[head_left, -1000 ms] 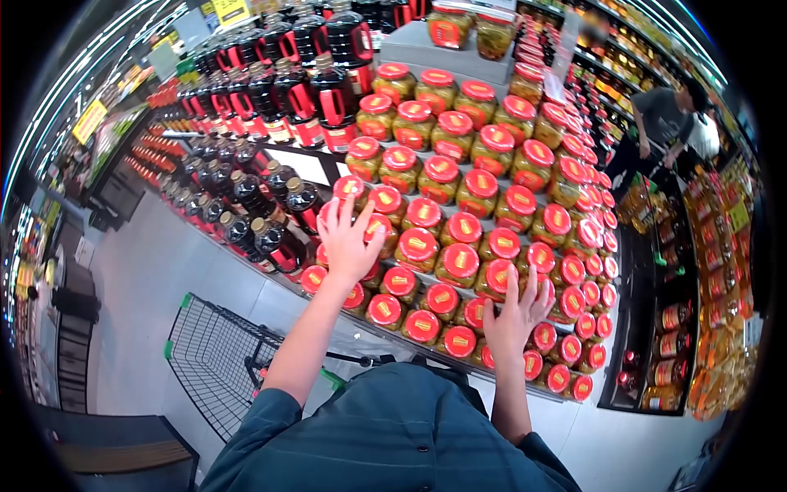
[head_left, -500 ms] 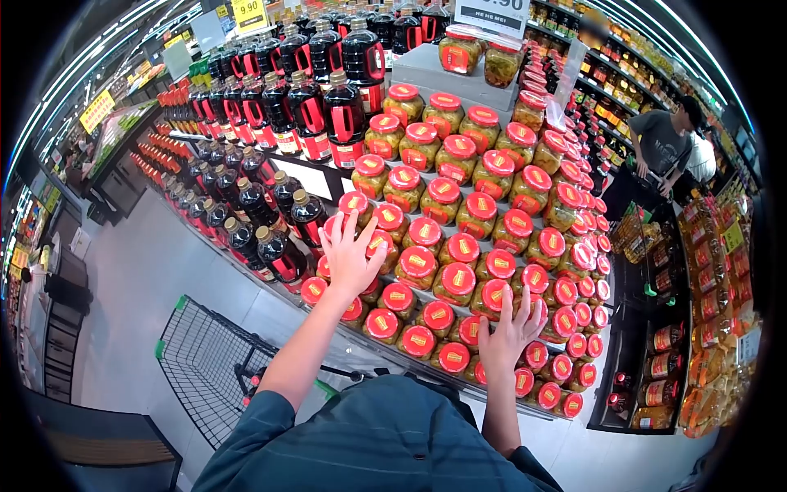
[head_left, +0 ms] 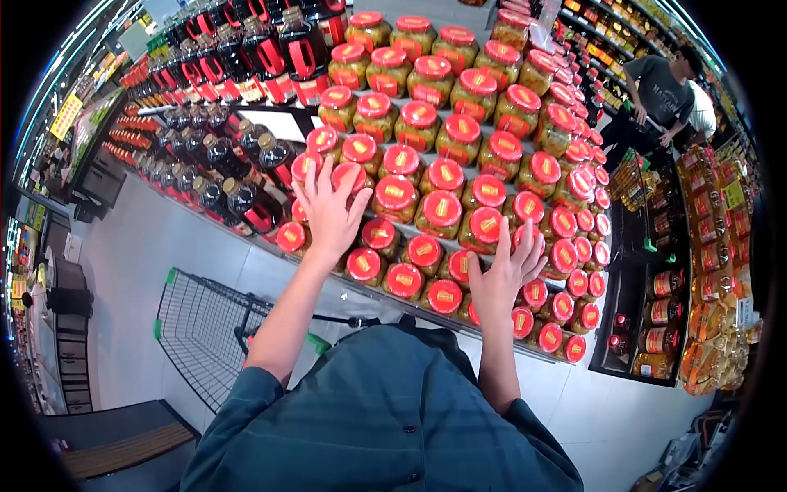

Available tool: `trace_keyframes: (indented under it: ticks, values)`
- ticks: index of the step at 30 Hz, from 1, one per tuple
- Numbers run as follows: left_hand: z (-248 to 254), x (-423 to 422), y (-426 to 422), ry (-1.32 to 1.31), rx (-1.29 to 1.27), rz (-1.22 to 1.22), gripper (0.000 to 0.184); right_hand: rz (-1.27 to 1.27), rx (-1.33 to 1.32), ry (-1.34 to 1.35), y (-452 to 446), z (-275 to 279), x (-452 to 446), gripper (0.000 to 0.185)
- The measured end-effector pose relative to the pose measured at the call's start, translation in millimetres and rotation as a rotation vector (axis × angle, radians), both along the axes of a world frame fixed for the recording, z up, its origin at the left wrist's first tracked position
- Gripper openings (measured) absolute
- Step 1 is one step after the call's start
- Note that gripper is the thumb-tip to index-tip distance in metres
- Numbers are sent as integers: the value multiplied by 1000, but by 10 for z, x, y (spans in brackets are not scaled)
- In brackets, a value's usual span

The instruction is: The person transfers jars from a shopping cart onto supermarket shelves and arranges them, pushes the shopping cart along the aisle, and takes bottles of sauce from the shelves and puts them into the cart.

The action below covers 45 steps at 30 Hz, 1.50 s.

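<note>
Rows of glass jars with red lids (head_left: 396,193) fill a stepped display in front of me, with greenish-brown contents inside. My left hand (head_left: 333,217) reaches over the front left rows, fingers spread. Its fingertips lie at a red-lidded jar (head_left: 351,175), and whether they press on the lid I cannot tell. Farther right, my right hand (head_left: 502,279) is held over the lower front rows with its fingers apart and thumb out. Partly behind its fingers is another jar (head_left: 528,207). Neither hand has a jar lifted.
Dark bottles with red handles (head_left: 303,57) stand left of the jars. A wire shopping cart (head_left: 209,324) with green corners is at my lower left. Oil bottles (head_left: 707,271) line a stand on the right. Another person (head_left: 660,94) stands at the upper right.
My view has tilted down and come closer, so the jars sit higher in it. Both hands appear higher too, still spread over the front rows.
</note>
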<state>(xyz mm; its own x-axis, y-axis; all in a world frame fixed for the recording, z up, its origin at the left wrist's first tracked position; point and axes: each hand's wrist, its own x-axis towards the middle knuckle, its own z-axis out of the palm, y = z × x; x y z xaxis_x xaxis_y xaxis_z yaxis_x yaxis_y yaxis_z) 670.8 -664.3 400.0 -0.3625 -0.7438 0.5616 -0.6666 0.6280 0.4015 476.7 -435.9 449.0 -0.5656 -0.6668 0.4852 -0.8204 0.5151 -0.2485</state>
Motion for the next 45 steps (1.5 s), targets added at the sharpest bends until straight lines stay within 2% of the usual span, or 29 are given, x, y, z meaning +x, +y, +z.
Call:
trace_keyframes:
  ticks: [3,5,8,11,15,20,26,29,31,33,34,36,38,39,40,41,42,43,45]
  values:
    - [-21,27,304,31,-102,-86,37,113,-73,1,35,11,131,73]
    - [-9,23,434,-11,-184,-128,40,270,-136,-80,29,96,290,61]
    - [7,21,509,-50,-216,-176,41,558,-50,-217,55,-43,433,51]
    - [62,50,586,-60,-167,-166,43,678,96,-307,111,-148,516,46]
    - [-90,252,894,-61,-71,-213,40,710,208,-311,229,-288,480,45]
    - [-545,476,1295,-54,52,-194,41,724,259,-288,265,-336,423,48]
    - [-519,456,1376,40,102,-196,41,731,252,-266,236,-331,437,46]
    - [-526,608,1290,134,97,-187,48,712,245,-291,259,-308,452,45]
    - [-528,777,1146,202,90,68,50,653,181,-278,326,-278,445,45]
    - [-719,991,867,405,143,284,50,560,65,-259,473,-280,362,41]
    - [-879,1148,671,543,271,324,51,499,0,-228,571,-286,289,40]
    - [-1023,1333,326,777,588,300,49,318,-93,-140,824,-280,68,37]
    - [-1426,1605,-32,865,810,92,51,74,-192,-67,1148,-215,-173,35]
    - [-1372,1645,-99,919,955,-9,50,-35,-241,-31,1321,-198,-338,35]
    - [-1113,1525,-69,961,1060,103,55,-110,-338,-73,1490,-167,-522,36]
    - [-1119,1549,-160,964,1130,61,57,-171,-439,-122,1704,-153,-686,38]
    - [-1109,1576,-242,880,1161,58,56,-321,-380,-32,1924,-194,-813,43]
    - [-1087,1575,-325,799,1180,62,56,-424,-472,-176,2093,-229,-958,47]
    - [-1045,1515,-442,854,1203,-24,57,-498,-758,-616,2385,-358,-1192,56]
